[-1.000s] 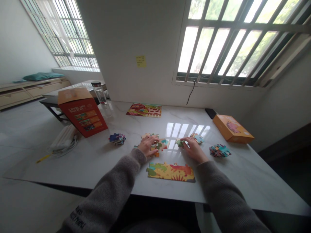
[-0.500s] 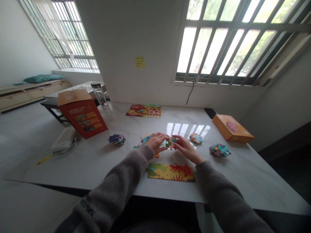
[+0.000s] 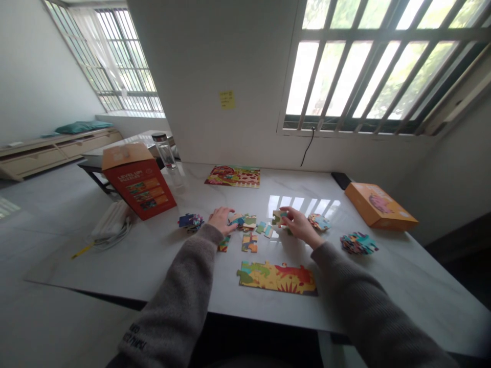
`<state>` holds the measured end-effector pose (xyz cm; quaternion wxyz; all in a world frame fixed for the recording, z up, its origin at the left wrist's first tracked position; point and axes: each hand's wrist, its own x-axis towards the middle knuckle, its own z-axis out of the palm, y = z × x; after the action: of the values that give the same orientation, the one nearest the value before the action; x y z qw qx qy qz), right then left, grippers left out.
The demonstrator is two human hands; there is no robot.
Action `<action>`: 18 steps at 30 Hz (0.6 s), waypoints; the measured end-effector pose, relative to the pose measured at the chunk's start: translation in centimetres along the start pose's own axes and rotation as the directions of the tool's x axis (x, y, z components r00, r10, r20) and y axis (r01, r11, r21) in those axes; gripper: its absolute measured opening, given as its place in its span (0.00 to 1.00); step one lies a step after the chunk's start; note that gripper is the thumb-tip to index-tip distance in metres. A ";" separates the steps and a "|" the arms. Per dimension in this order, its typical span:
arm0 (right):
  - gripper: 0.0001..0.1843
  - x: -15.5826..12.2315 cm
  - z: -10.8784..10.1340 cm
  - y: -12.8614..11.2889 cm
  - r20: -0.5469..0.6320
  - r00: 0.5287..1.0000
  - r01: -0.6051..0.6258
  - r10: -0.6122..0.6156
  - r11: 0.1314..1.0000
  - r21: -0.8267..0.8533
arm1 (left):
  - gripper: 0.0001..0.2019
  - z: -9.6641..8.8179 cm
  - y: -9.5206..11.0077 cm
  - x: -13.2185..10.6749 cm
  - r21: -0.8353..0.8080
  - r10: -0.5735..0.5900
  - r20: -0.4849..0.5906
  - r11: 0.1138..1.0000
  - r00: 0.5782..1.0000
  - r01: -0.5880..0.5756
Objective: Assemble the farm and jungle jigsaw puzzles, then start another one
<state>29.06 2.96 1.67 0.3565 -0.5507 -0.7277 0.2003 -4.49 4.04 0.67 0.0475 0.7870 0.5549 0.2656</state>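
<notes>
My right hand (image 3: 298, 225) holds a puzzle piece (image 3: 277, 218) between thumb and fingers, just above the table. To the left, my left hand (image 3: 221, 220) reaches over a small pile of puzzle pieces (image 3: 249, 221); its thumb and fingers are apart around the pile's blue edge. Loose on the table lie a pale blue and cream piece (image 3: 264, 229), an orange piece (image 3: 249, 242) and a green and red piece (image 3: 224, 244), partly behind my left sleeve. Closer to me is a joined puzzle strip (image 3: 276, 278) with green and red animals on yellow.
Further piles of pieces sit at the left (image 3: 191, 221), right (image 3: 319, 222) and far right (image 3: 358, 243). A red puzzle box (image 3: 141, 186), a glass bottle (image 3: 165, 153), a farm picture puzzle (image 3: 233, 176), an orange box (image 3: 378, 205) and a black phone-like object (image 3: 340, 180) stand around them.
My hands, close together around one piece before, have moved apart. The left went left to the pile, while the right keeps the piece. More loose pieces show between them.
</notes>
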 end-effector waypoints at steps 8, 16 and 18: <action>0.17 4.6 1.5 0.9 -0.014 0.999 -0.040 0.038 0.992 -0.121 | 0.22 0.8 0.0 0.0 0.029 0.041 0.069 0.999 0.997 -0.043; 0.21 3.8 1.4 0.5 -0.006 0.997 0.075 -0.080 0.949 -0.305 | 0.23 -0.5 0.9 0.4 -0.001 0.084 -0.043 0.996 0.995 -0.085; 0.19 3.2 1.3 -0.1 0.040 0.992 0.125 -0.119 0.939 -0.319 | 0.23 -0.7 1.2 0.5 -0.042 0.101 -0.058 0.994 0.993 -0.103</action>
<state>27.54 6.11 1.85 0.2664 -0.5532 -0.7868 0.0625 -3.66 3.88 1.93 0.0359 0.8052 0.5090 0.3022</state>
